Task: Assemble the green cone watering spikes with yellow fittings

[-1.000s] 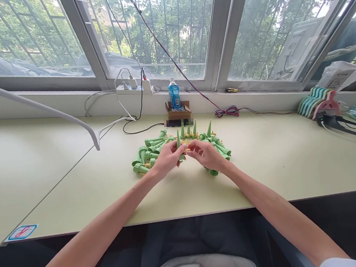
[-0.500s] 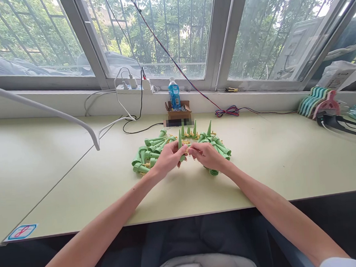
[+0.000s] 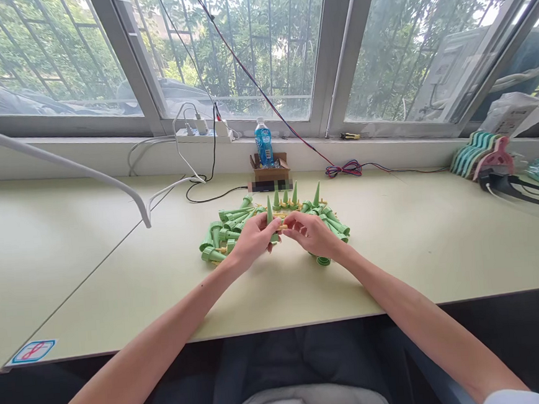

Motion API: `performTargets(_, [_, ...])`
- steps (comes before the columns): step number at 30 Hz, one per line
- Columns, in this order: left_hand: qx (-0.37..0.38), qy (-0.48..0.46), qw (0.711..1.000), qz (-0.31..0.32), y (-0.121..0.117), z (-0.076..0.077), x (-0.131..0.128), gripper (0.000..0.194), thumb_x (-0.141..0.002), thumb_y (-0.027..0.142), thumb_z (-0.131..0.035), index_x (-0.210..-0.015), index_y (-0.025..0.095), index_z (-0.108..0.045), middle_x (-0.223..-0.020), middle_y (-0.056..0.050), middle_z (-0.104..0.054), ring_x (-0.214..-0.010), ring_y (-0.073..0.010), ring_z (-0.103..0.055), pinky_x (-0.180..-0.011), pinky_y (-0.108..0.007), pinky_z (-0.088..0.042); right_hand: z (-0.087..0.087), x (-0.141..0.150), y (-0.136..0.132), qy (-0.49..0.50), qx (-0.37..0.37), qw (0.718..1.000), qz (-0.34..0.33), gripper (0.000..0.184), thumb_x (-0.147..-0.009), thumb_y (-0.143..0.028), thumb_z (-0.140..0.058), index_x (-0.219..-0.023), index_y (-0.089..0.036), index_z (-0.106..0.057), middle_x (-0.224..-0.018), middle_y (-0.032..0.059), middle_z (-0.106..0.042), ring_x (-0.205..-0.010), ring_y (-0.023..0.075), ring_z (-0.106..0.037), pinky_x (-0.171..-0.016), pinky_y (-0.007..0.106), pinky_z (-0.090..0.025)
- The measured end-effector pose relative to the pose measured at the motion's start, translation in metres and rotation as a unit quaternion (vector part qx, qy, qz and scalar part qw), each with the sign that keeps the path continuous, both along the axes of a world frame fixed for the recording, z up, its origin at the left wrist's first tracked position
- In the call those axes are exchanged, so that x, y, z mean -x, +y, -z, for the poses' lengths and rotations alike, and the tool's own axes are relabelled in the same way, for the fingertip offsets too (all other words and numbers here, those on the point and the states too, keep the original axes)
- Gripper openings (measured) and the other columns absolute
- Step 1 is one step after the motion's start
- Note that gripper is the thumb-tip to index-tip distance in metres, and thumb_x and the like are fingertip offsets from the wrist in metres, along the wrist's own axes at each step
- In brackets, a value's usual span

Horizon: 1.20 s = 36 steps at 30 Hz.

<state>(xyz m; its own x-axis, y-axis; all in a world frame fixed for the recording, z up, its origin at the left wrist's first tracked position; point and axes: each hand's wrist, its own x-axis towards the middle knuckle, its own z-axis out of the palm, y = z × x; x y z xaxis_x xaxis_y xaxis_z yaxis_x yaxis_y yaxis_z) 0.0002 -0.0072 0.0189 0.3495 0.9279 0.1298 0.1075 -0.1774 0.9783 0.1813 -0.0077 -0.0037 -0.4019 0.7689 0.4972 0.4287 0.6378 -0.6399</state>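
Note:
My left hand (image 3: 255, 237) is closed round a green plant watering spike (image 3: 269, 210), held upright with its pointed tip up. A small yellow valve (image 3: 282, 227) sticks out of the spike's side toward the right. My right hand (image 3: 311, 231) pinches at the outer end of that valve with thumb and forefinger. Left of my hands lies a heap of green spikes (image 3: 213, 234), several with yellow valves. More green spikes (image 3: 339, 224) lie to the right, partly behind my right hand. Beyond my hands several spikes (image 3: 295, 195) stand upright.
A small cardboard box (image 3: 271, 172) stands at the back, with a blue-labelled bottle (image 3: 263, 141) at it. A coiled red and black cable (image 3: 344, 169) lies to its right. A white tube (image 3: 109, 177) crosses the left side. Hangers (image 3: 480, 154) and a black headset (image 3: 524, 185) sit far right.
The spike in my left hand has shifted slightly left. My right fingers have loosened and turned a little, so more of the yellow valve shows between the hands.

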Motion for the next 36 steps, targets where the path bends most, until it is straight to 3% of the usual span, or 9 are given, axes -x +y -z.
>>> performTargets(6, [-0.003, 0.009, 1.0, 0.01, 0.0002, 0.0003, 0.0003, 0.035, -0.083, 0.05, -0.061, -0.081, 0.016, -0.055, -0.075, -0.003, -0.058, -0.066, -0.0142, -0.06, -0.041, -0.02, -0.042, 0.0021, -0.0006, 0.0018, -0.008, 0.001, 1.0, -0.003, 0.023, -0.096, -0.037, -0.048, -0.088, -0.018, -0.059, -0.074, 0.0009, -0.063, -0.06, 0.0107, -0.051, -0.061, 0.025, -0.043])
performTargets(17, [-0.009, 0.02, 0.999, 0.03, -0.0002, -0.0003, -0.0001, 0.033, -0.083, 0.049, -0.061, -0.085, 0.016, -0.057, -0.076, -0.003, -0.062, -0.065, -0.0141, -0.06, -0.041, -0.02, -0.042, 0.0005, -0.0012, 0.0006, -0.037, 0.001, 0.999, 0.008, 0.045, -0.1, -0.044, -0.036, -0.069, -0.017, -0.054, -0.061, -0.0007, -0.056, -0.054, 0.0089, -0.047, -0.058, 0.023, -0.037])
performTargets(25, [-0.006, 0.002, 1.0, 0.008, 0.0015, 0.0018, 0.001, 0.032, -0.084, 0.049, -0.06, -0.082, 0.017, -0.056, -0.075, -0.003, -0.059, -0.066, -0.0134, -0.059, -0.042, -0.02, -0.043, -0.0002, -0.001, 0.0003, -0.024, 0.008, 1.0, 0.013, 0.024, -0.094, -0.041, -0.052, -0.094, -0.018, -0.059, -0.073, 0.0002, -0.064, -0.058, 0.0104, -0.051, -0.058, 0.023, -0.041])
performTargets(30, [-0.004, 0.005, 1.0, 0.014, 0.0018, 0.0025, 0.0006, 0.033, -0.083, 0.05, -0.061, -0.082, 0.017, -0.055, -0.077, -0.003, -0.059, -0.067, -0.0144, -0.06, -0.041, -0.02, -0.042, 0.0017, -0.0012, 0.0016, -0.019, 0.006, 1.0, 0.0, 0.02, -0.094, -0.037, -0.051, -0.09, -0.018, -0.058, -0.074, 0.0009, -0.064, -0.059, 0.0109, -0.052, -0.059, 0.024, -0.042])
performTargets(36, [-0.004, 0.011, 1.0, 0.023, 0.0007, 0.0013, 0.0008, 0.033, -0.083, 0.05, -0.061, -0.083, 0.017, -0.056, -0.078, -0.004, -0.062, -0.066, -0.0145, -0.061, -0.041, -0.02, -0.041, 0.0031, -0.0014, 0.0016, -0.021, 0.005, 1.0, -0.011, 0.028, -0.097, -0.038, -0.045, -0.082, -0.018, -0.058, -0.069, 0.0005, -0.062, -0.059, 0.0106, -0.052, -0.059, 0.024, -0.042])
